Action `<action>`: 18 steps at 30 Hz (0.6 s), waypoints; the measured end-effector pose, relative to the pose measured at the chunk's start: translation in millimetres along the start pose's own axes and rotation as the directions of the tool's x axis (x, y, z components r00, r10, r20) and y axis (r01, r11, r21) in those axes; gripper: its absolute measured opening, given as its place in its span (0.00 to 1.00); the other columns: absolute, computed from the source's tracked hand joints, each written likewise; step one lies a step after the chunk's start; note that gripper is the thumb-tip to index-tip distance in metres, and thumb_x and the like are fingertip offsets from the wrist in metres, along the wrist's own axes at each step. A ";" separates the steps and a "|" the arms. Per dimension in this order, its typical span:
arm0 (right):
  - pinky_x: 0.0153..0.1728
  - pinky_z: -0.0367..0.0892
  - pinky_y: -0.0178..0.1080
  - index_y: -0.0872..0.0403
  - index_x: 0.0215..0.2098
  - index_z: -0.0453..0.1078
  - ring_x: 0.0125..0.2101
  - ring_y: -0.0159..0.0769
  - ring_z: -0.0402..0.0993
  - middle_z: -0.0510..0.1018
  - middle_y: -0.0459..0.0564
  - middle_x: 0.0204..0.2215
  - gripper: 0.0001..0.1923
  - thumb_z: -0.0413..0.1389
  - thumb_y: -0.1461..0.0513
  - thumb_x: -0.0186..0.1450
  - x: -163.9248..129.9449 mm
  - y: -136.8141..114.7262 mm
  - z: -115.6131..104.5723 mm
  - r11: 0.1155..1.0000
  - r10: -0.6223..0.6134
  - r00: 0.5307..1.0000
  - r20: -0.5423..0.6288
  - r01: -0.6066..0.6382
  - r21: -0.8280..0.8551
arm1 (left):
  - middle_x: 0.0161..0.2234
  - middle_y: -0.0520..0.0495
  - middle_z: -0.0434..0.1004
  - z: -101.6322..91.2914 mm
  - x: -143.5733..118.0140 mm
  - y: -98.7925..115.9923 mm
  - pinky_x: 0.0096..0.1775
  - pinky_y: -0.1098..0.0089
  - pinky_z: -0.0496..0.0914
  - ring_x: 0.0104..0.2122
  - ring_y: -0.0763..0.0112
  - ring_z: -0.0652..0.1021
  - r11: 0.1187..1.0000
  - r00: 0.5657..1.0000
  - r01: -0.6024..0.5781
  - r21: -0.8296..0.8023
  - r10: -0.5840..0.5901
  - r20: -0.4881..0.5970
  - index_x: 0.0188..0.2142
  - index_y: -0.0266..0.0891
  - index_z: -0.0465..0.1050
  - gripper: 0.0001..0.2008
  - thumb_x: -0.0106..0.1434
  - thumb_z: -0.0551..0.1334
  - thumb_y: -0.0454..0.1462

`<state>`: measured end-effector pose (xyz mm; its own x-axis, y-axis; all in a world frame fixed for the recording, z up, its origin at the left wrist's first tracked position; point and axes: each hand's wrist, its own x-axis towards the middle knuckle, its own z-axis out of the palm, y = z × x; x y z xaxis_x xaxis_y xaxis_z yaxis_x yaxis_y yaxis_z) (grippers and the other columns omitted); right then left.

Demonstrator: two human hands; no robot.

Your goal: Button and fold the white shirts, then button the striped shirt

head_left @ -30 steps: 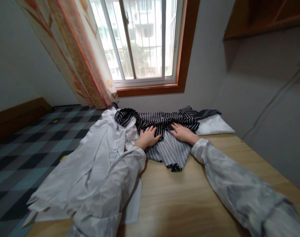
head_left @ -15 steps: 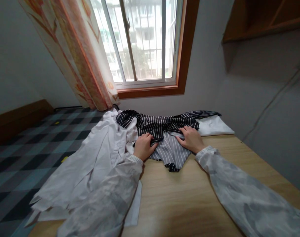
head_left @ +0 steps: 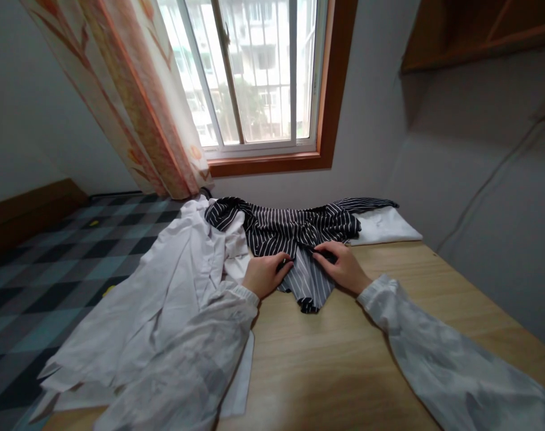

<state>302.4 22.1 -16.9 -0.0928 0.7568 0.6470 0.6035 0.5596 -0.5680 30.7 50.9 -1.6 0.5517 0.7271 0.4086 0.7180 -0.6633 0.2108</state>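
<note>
Two hands — left hand [head_left: 264,275], right hand [head_left: 343,267] — one striped garment [head_left: 294,230], one white shirt [head_left: 164,299]

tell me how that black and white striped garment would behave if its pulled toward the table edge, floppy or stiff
Probably floppy: the striped garment lies bunched in soft folds under the left hand and right hand. It looks thin and light, so it would likely drape and crumple, not hold shape. On the smooth wooden table it may slide easily, perhaps dragging the white shirt it overlaps.

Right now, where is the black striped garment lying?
In the head view, the black striped garment lies at the table's far edge below the window, between the white shirt and a folded white cloth, under both hands.
</note>
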 end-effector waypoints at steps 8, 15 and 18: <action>0.50 0.70 0.49 0.50 0.46 0.81 0.44 0.46 0.84 0.88 0.51 0.43 0.05 0.62 0.61 0.76 -11.4 -10.6 7.3 0.983 -0.103 0.984 0.148 0.124 -0.135 | 0.41 0.47 0.90 2.3 0.4 2.9 0.38 0.68 0.71 0.39 0.61 0.87 0.998 0.999 0.043 0.040 -0.043 -0.006 0.51 0.47 0.84 0.11 0.75 0.66 0.45; 0.47 0.70 0.44 0.47 0.45 0.84 0.43 0.44 0.86 0.90 0.49 0.43 0.05 0.64 0.59 0.74 -7.4 -5.5 9.5 0.972 0.005 0.988 0.155 0.032 -0.233 | 0.39 0.44 0.90 1.4 2.8 8.4 0.36 0.66 0.69 0.38 0.58 0.87 0.978 0.989 0.144 0.154 -0.148 0.017 0.47 0.45 0.84 0.10 0.75 0.64 0.44; 0.41 0.70 0.43 0.45 0.47 0.86 0.37 0.45 0.85 0.90 0.50 0.38 0.08 0.64 0.56 0.74 -0.2 -9.0 14.9 0.937 0.099 0.991 0.087 -0.063 -0.344 | 0.40 0.46 0.90 1.0 1.7 7.4 0.35 0.67 0.68 0.39 0.60 0.88 0.987 0.996 0.090 0.131 -0.090 -0.010 0.48 0.44 0.83 0.09 0.75 0.64 0.42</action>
<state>285.2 22.0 -19.5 -0.1014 0.8349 0.5410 0.8437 0.3604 -0.3979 37.3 47.4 -0.2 0.4805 0.7819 0.3973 0.8143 -0.5659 0.1288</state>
